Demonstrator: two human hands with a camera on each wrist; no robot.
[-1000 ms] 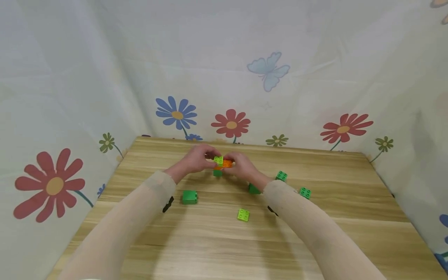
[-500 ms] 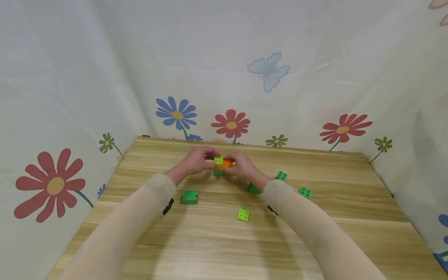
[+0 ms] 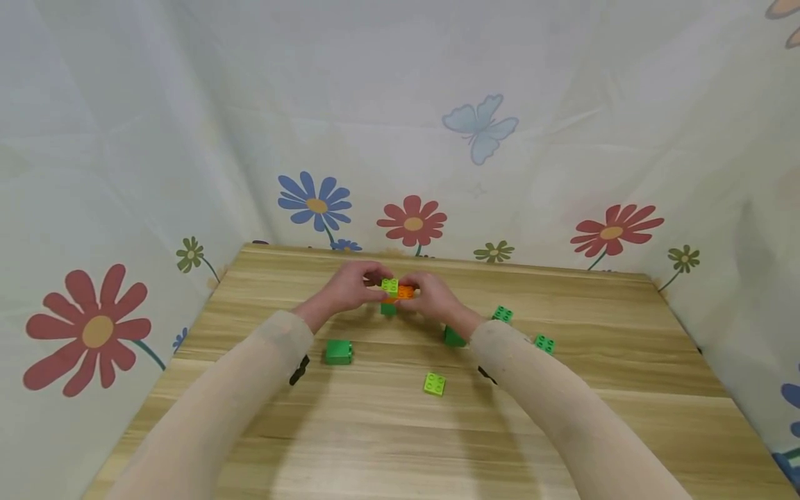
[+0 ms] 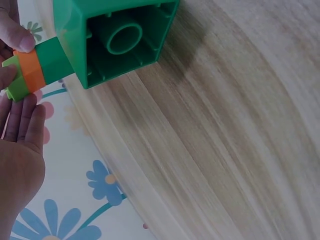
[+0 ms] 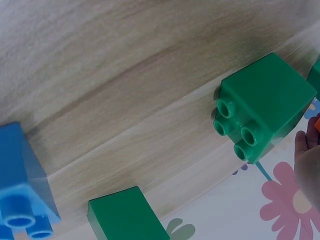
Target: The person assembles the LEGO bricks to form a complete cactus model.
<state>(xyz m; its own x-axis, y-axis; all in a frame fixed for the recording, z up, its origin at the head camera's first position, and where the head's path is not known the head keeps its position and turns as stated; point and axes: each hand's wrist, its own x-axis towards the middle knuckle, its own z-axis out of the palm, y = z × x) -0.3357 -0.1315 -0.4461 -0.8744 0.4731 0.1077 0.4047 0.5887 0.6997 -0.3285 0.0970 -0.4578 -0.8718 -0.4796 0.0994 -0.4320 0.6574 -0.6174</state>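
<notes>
A small stack stands on the table towards the back: a green block (image 3: 389,308) at the bottom, an orange brick (image 3: 406,292) across it, and a lime-green brick (image 3: 390,286) on top. My left hand (image 3: 353,286) pinches the lime-green brick from the left, its thumb in front. From the right, my right hand (image 3: 434,298) grips the orange brick near its free end. In the left wrist view the stacked orange brick (image 4: 31,72) lies between green and lime-green layers, with fingers of both hands around it. At the right wrist view's edge, only part of a hand (image 5: 309,165) shows.
Loose on the wooden table (image 3: 375,444) lie a green block (image 3: 339,352) below my left wrist and a lime-green brick (image 3: 434,384) in front. Green blocks (image 3: 454,337) (image 3: 503,314) lie around my right forearm. The right wrist view also shows a blue block (image 5: 22,180). A flowered cloth (image 3: 400,125) encloses the table's back and sides.
</notes>
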